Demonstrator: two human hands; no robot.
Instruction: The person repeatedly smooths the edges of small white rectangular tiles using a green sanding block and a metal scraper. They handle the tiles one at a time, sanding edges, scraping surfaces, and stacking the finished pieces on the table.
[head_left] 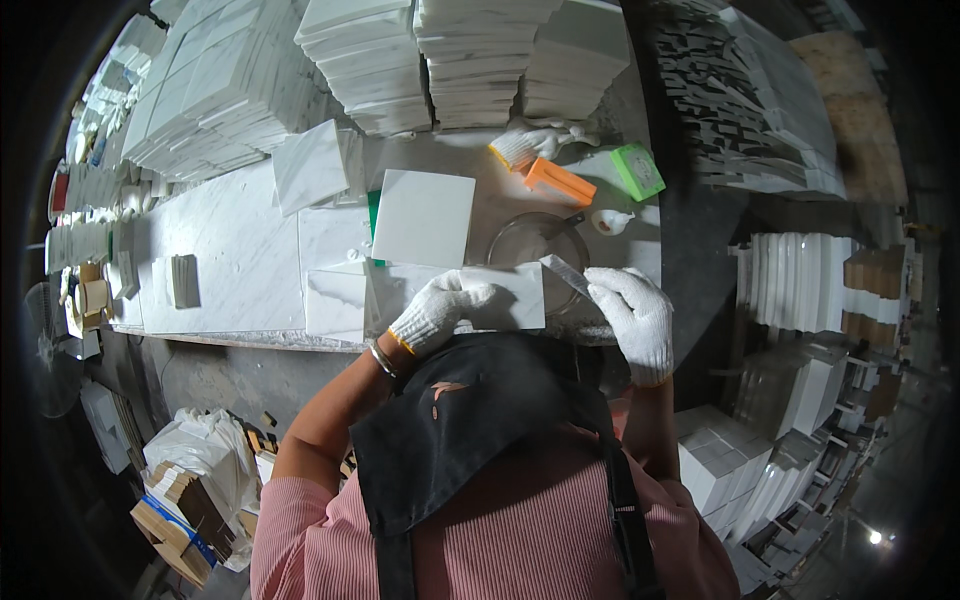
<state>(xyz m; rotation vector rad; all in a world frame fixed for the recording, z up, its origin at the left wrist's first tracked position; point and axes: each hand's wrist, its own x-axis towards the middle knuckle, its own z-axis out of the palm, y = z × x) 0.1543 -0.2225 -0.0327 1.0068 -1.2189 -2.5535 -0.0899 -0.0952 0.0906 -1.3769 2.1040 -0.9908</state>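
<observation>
My left hand (440,310), in a white knitted glove, grips the left part of a white marble tile (515,298) at the table's near edge. Its thumb lies across the tile's face. My right hand (632,315), gloved the same way, pinches a narrow, flat, whitish strip-like tool (566,274). The tool's far end is close to the tile's upper right corner; I cannot tell whether they touch. Just beyond the tile lies a round, dusty, translucent dish or disc (510,235). A square white tile (425,217) rests over something green, farther back.
Tall tile stacks (470,60) line the table's back. An orange block (560,182), a green box (638,172), a spare glove (530,145) and a small white lump (611,221) lie back right. A veined tile (337,302) sits left of my left hand. More tiles (725,455) stand lower right.
</observation>
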